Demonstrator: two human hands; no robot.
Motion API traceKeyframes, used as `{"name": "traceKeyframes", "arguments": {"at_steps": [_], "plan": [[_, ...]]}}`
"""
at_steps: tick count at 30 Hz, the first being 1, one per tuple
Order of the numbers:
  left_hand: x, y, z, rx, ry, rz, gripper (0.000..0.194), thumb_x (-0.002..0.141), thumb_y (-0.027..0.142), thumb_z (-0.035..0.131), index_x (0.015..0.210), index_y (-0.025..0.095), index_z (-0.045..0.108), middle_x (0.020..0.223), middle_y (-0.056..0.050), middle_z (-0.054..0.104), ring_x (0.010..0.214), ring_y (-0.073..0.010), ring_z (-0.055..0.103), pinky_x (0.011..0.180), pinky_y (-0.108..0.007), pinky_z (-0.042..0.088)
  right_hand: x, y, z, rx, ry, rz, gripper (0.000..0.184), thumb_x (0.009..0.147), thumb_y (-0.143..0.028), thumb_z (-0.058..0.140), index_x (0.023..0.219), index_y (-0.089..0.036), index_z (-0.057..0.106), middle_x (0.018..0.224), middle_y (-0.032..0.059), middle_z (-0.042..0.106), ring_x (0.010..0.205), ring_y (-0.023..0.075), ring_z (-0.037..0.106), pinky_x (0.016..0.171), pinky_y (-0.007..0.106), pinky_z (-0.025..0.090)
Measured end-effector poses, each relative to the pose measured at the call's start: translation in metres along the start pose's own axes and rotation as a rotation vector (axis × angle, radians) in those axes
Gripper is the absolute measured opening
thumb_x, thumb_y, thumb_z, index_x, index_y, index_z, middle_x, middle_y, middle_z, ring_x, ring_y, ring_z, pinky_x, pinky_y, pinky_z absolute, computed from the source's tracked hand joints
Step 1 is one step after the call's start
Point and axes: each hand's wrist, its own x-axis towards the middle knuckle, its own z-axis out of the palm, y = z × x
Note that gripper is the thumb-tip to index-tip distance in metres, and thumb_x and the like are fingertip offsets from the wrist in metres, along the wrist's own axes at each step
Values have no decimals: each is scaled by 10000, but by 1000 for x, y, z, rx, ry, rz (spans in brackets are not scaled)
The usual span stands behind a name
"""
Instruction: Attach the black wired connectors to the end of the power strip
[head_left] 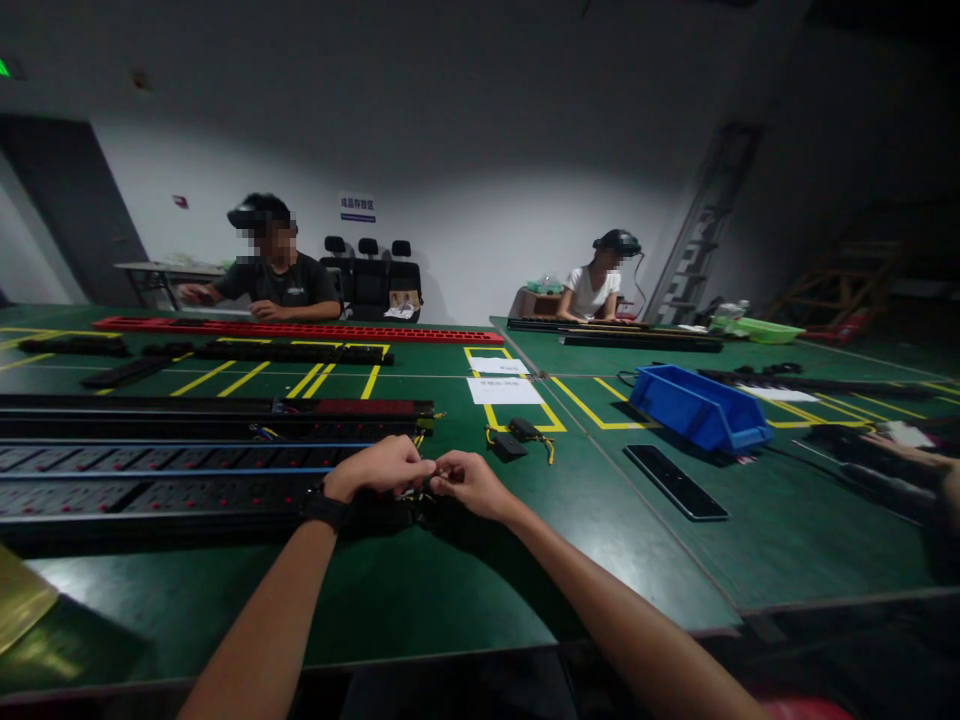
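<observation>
My left hand (382, 466), with a dark band at the wrist, is closed at the right end of a long black strip (217, 494) that carries a row of dark modules with small red spots. My right hand (471, 482) meets it there, thumb and fingers pinched together. Between the fingertips is something small that I cannot make out. Thin wires, some of them yellow, show just below the hands at the strip's end. Behind lie more long strips, one with a blue edge (300, 471). Two small black parts (510, 446) with yellow-tipped leads rest beyond my right hand.
A blue bin (697, 410) and a dark phone-like slab (675, 482) lie to the right on the green table (600, 590). White papers (506, 391) and a long red rail (337, 332) are farther back. Two people sit across; another person's arm reaches in at right.
</observation>
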Motion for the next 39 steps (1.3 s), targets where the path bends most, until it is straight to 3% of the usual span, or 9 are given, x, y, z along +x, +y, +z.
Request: {"name": "traceKeyframes", "arguments": {"at_steps": [3, 8, 12, 18, 21, 26, 30, 34, 39], "plan": [[2, 0, -3, 13, 184, 22, 550, 887, 606, 469, 632, 167, 682, 528, -33, 611, 500, -151, 546, 508, -252, 340, 3, -3, -16, -56, 85, -8, 296, 848, -371, 671, 1070, -186, 735, 871, 25, 689, 715, 143, 573, 650, 248, 439], [8, -6, -5, 203, 585, -123, 478, 934, 529, 428, 786, 203, 744, 798, -79, 753, 729, -207, 666, 630, -275, 388, 5, 12, -61, -180, 530, 113, 336, 821, -346, 565, 1040, -151, 727, 762, 23, 661, 664, 167, 568, 635, 276, 440], [14, -16, 0, 249, 569, -131, 347, 903, 463, 493, 926, 238, 757, 974, -82, 771, 862, -226, 679, 695, -286, 407, -3, 26, -97, -373, 761, 270, 301, 781, -279, 514, 958, -157, 725, 803, 54, 696, 732, 202, 623, 690, 300, 458], [19, -25, 5, 222, 393, 78, 356, 845, 489, 548, 906, 202, 751, 960, -91, 753, 820, -201, 651, 712, -282, 414, -15, 18, -119, -711, 663, 471, 236, 837, -209, 549, 953, -191, 755, 936, 116, 727, 851, 241, 643, 723, 318, 450], [19, -25, 5, 222, 374, 79, 314, 823, 451, 562, 879, 206, 751, 934, -76, 754, 802, -190, 650, 702, -271, 410, -17, 14, -126, -784, 627, 561, 250, 864, -207, 554, 1008, -185, 756, 996, 131, 727, 907, 248, 652, 750, 317, 457], [19, -25, 5, 234, 374, 37, 277, 814, 417, 558, 859, 221, 748, 857, -43, 749, 764, -180, 649, 656, -256, 380, -26, 11, -148, -811, 706, 721, 345, 920, -233, 491, 1189, -183, 701, 1121, 160, 706, 978, 271, 671, 802, 345, 475], [20, -28, 7, 237, 386, 38, 274, 815, 417, 553, 861, 223, 741, 842, -35, 747, 743, -173, 644, 636, -253, 355, -34, 16, -157, -810, 704, 843, 381, 930, -285, 504, 1255, -167, 662, 1085, 197, 710, 960, 310, 685, 786, 386, 473], [20, -30, 7, 226, 387, 36, 278, 813, 425, 551, 849, 220, 735, 831, -45, 745, 732, -173, 639, 632, -256, 347, -36, 30, -150, -820, 522, 827, 278, 849, -324, 663, 1059, -155, 733, 983, 217, 718, 905, 339, 685, 733, 396, 453], [20, -28, 7, 230, 383, 33, 274, 816, 427, 548, 852, 228, 732, 843, -46, 745, 739, -181, 638, 622, -260, 333, -35, 35, -151, -811, 530, 782, 212, 783, -245, 682, 964, -170, 763, 896, 171, 729, 839, 306, 684, 670, 355, 428]]}}
